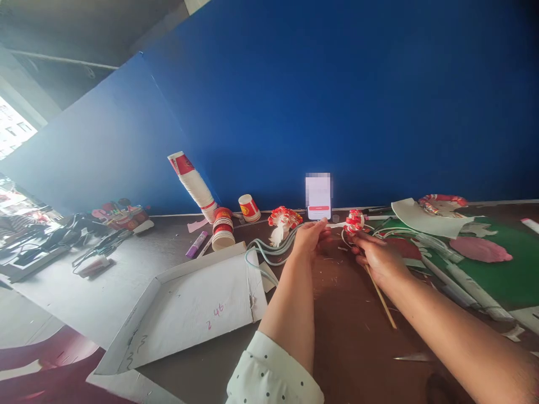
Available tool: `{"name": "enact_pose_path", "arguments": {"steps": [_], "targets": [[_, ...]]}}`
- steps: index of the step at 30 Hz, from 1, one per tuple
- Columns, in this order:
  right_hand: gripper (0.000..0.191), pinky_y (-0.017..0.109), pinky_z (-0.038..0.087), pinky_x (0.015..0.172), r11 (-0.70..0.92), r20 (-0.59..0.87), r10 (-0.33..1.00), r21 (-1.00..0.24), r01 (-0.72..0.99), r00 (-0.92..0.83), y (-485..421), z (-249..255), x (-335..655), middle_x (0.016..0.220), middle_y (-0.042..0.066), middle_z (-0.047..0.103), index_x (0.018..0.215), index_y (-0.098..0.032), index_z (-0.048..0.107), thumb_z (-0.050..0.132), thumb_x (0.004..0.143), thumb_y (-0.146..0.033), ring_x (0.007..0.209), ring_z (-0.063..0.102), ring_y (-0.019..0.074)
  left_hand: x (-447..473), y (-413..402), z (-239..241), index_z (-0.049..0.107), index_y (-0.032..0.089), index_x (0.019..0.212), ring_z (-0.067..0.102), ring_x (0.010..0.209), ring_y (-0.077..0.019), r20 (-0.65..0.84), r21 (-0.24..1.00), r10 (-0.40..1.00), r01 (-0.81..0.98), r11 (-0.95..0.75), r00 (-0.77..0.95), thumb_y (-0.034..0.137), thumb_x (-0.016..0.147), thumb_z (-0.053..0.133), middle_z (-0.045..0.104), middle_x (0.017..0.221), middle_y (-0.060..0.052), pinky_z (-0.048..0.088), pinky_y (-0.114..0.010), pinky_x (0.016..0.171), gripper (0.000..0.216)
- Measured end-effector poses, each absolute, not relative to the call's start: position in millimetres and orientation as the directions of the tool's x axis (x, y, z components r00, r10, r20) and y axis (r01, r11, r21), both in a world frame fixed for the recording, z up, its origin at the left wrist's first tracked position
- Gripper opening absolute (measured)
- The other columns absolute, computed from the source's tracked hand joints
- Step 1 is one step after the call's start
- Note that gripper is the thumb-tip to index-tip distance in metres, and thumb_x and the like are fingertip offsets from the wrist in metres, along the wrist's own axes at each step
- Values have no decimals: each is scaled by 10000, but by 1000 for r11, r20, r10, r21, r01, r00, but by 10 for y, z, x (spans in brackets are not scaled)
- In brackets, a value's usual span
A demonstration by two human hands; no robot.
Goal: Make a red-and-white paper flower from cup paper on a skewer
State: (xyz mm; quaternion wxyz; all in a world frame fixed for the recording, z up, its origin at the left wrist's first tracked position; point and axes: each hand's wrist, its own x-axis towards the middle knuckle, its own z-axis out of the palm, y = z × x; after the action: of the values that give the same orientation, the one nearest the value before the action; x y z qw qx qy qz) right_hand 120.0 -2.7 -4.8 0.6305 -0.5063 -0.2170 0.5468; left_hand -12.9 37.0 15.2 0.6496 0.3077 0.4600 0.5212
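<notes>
My right hand (377, 255) is closed around a thin wooden stick (382, 300), which slants down toward me. At the fingertips of that hand sits a red-and-white bundle of cut paper (354, 220), looking like a curled paper-cup strip. My left hand (310, 237) has its fingers pinched together, just below the lit phone (319, 196). A narrow white strip (337, 225) runs from those fingertips to the bundle. Left of this hand lies a red-and-white paper flower (283, 221) with white petals underneath.
Beside my left arm lies a white cardboard box lid (185, 303), with pale cables (269, 249) behind it. Stacked paper cups (196, 188) lean against the blue partition (337, 101). A purple glue stick (196, 244), a pink paper piece (480, 249) and a blade (412, 357) lie about.
</notes>
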Motion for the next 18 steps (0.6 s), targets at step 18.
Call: {"name": "enact_pose_path", "arguments": {"steps": [18], "targets": [[167, 92, 288, 278, -344, -472, 878, -740, -578, 82, -257, 82, 892, 696, 86, 688, 702, -128, 636, 556, 747, 12, 466, 531, 52, -82, 424, 38, 610, 140, 646, 565, 570, -106, -294, 923, 953, -280, 263, -74, 68, 806, 587, 585, 585, -10, 529, -285, 720, 177]]}}
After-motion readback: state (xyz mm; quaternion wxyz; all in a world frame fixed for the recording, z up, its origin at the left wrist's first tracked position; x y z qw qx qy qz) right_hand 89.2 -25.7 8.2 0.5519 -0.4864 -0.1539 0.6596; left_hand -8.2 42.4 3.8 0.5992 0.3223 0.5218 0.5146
